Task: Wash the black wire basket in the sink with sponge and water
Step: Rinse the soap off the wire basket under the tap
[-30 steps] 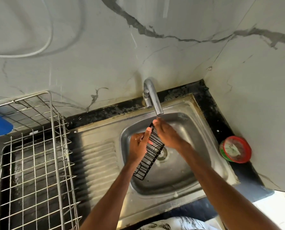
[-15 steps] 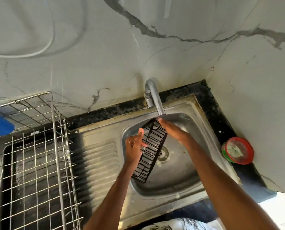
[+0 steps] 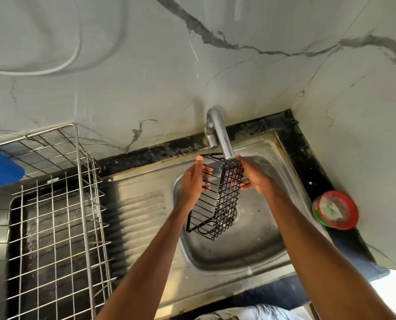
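- The black wire basket [image 3: 215, 199] is held on end above the sink [image 3: 250, 252] basin, its upper end just beneath the tap [image 3: 223, 137] spout.
- The basket's left side is gripped by the left hand [image 3: 192, 183], fingers curled inside the wires.
- The right side is gripped by the right hand [image 3: 254, 179].

Long, narrow black wire basket [image 3: 229, 192], grid-sided, tilted on end, raised above the steel sink [image 3: 238, 250] bowl

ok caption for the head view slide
Left hand and right hand hold the black wire basket under the faucet over the sink.
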A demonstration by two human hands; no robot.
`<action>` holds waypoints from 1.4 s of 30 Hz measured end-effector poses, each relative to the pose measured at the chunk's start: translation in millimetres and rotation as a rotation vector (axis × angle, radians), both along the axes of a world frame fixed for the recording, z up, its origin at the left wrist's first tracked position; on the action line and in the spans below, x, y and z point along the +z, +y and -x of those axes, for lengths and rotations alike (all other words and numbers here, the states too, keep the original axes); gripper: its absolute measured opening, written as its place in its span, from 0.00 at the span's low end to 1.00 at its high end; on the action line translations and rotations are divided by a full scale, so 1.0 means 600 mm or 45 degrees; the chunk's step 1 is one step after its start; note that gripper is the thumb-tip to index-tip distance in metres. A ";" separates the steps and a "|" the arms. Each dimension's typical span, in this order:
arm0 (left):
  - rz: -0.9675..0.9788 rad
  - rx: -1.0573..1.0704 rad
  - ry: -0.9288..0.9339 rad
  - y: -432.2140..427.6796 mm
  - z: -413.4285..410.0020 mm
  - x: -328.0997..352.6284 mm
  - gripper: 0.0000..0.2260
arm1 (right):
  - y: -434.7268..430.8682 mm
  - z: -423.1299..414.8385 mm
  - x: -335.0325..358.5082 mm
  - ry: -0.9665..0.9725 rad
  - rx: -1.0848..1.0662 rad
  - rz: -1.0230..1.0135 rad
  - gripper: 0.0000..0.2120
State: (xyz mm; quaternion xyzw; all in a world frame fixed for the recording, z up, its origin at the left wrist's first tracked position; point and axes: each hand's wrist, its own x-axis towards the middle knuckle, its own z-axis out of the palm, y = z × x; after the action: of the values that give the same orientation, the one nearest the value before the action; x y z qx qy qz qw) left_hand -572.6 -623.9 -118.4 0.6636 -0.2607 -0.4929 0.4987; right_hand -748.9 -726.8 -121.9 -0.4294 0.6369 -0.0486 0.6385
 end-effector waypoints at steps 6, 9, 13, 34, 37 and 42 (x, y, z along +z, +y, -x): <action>0.067 -0.108 0.037 -0.032 -0.009 -0.005 0.14 | -0.003 0.016 0.014 -0.003 -0.132 -0.007 0.26; 0.036 -0.233 0.042 -0.039 -0.018 -0.011 0.11 | -0.001 0.014 0.022 -0.003 -0.156 -0.017 0.27; -0.011 -0.242 0.040 -0.045 -0.013 -0.009 0.12 | 0.000 0.009 0.031 0.051 -0.202 -0.061 0.23; -0.139 -0.136 0.004 0.015 -0.004 0.041 0.19 | 0.166 -0.080 0.058 0.105 0.839 0.963 0.35; -0.126 -0.111 -0.036 0.031 -0.014 0.041 0.19 | 0.194 -0.073 0.063 0.177 0.950 1.002 0.40; -0.183 -0.267 -0.062 0.047 -0.002 0.041 0.20 | 0.101 -0.098 0.050 0.429 0.895 0.903 0.40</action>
State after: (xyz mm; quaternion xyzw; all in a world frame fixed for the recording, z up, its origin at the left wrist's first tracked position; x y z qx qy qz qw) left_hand -571.4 -595.6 -93.9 0.6785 -0.3048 -0.5433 0.3892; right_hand -689.9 -666.1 -92.1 -0.8086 0.4928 0.0256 0.3204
